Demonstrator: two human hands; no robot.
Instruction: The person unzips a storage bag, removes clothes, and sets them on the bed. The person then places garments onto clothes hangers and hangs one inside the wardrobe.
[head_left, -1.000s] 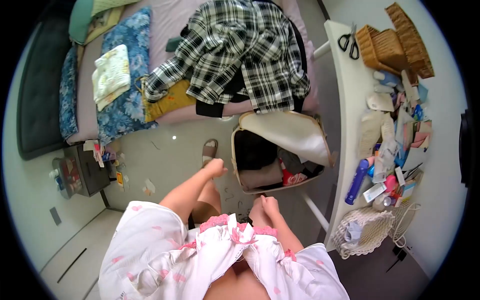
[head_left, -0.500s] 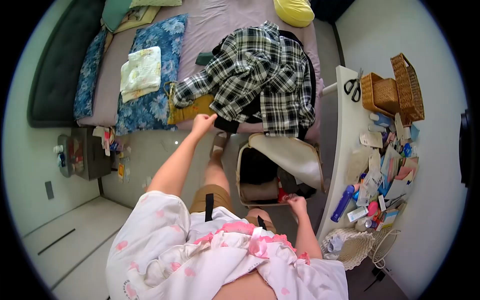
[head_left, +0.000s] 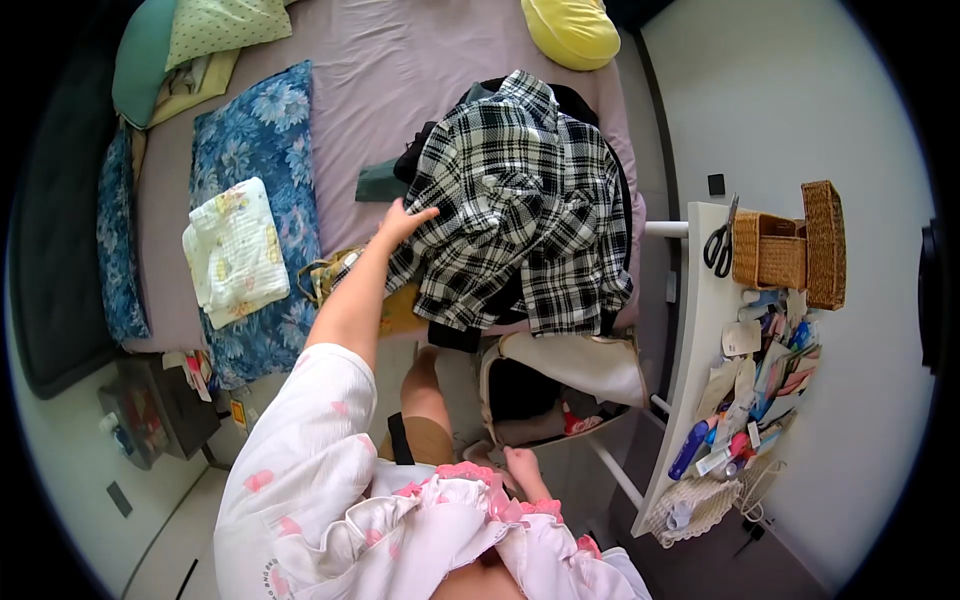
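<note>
A black-and-white plaid shirt (head_left: 500, 190) lies spread over dark clothes near the edge of the bed. My left hand (head_left: 403, 222) is at the left side of the shirt, its thumb and fingers apart, holding nothing that shows. A mustard-yellow cloth (head_left: 398, 308) lies partly under the shirt and beneath my left forearm. Low beside the near edge of the open storage bag (head_left: 565, 358) is my right hand (head_left: 522, 464), its fingers curled; whatever they may hold is too small to make out. Folded dark, grey and red items fill the bag.
A folded white cloth (head_left: 240, 250) rests on a blue floral pillow (head_left: 255, 130). At the right stands a white desk (head_left: 700, 290) with scissors (head_left: 719, 247), wicker baskets (head_left: 770, 250) and many small items. A bedside cabinet (head_left: 180, 400) is at the left.
My left hand has moved forward from the bed's edge to the plaid shirt, and its fingers have spread. My right hand has drawn back from the red item in the bag to the bag's near side.
</note>
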